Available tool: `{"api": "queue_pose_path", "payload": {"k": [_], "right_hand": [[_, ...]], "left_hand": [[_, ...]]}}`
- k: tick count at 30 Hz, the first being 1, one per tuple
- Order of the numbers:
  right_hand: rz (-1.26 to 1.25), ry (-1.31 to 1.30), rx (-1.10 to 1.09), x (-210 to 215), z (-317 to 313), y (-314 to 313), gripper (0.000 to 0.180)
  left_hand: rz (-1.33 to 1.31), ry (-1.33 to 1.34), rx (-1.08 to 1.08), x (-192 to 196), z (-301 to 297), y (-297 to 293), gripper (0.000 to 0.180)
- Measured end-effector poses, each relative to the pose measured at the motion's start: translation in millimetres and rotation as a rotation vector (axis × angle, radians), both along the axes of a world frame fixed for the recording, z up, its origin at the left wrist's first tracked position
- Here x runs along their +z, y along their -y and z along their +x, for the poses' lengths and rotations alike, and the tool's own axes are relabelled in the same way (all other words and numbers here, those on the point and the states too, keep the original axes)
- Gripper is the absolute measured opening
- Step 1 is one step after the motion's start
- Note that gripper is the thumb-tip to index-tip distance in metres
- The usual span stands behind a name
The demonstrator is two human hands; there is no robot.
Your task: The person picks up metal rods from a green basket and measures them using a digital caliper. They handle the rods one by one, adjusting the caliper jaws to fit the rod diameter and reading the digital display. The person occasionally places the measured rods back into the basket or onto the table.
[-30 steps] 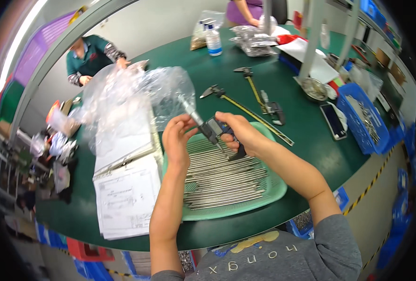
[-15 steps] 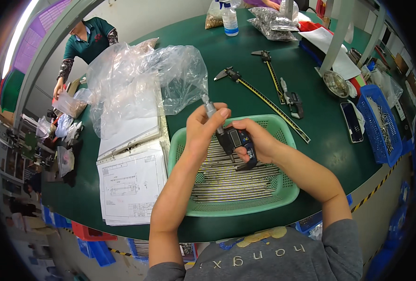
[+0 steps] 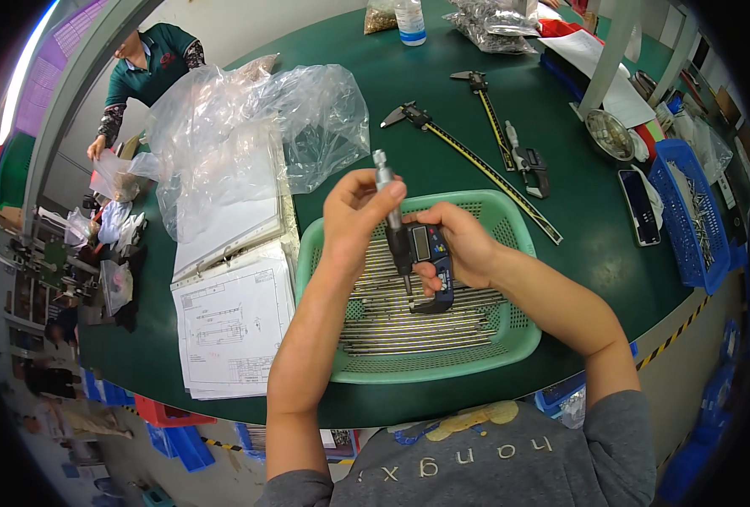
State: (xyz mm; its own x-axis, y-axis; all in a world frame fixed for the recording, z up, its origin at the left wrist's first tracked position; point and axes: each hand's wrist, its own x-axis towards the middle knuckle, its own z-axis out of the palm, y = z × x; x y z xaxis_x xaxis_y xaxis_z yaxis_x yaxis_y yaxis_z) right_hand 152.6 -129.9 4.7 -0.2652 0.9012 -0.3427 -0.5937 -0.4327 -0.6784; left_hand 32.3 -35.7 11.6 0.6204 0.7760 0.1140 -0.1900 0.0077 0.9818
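A digital micrometer [image 3: 424,245], dark with a small screen, is held over a green plastic basket [image 3: 442,372]. My right hand [image 3: 474,247] wraps around its frame. On its upright silver thimble, the fingers and thumb of my left hand [image 3: 352,218] are closed. The U-shaped jaw points down toward the basket, and no part can be made out in its gap. Many thin metal rods [image 3: 417,334] lie side by side in the basket below.
Beyond the basket lie two calipers [image 3: 485,169] [image 3: 489,110] and another micrometer [image 3: 527,165]. Left are a binder with a drawing [image 3: 233,325] and a clear plastic bag [image 3: 223,127]. A phone [image 3: 639,207], metal bowl [image 3: 609,135] and blue basket [image 3: 692,228] sit right. A co-worker [image 3: 151,63] handles a bag.
The micrometer has turned more upright, its jaw now facing me more plainly. My left hand has shifted slightly left along with the thimble. The whole view has tilted a little.
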Motion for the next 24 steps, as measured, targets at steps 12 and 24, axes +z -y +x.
{"api": "queue_pose_path", "payload": {"k": [12,24], "right_hand": [[0.002,0.020,0.021,3.0,-4.6,0.9,0.033],[0.411,-0.232,-0.200,4.6,15.3,-0.3,0.042]], "left_hand": [[0.032,-0.070,-0.113,2.7,2.6,-0.5,0.032],[-0.381,0.119,-0.454,-0.9,-7.7,-0.3,0.050]]}}
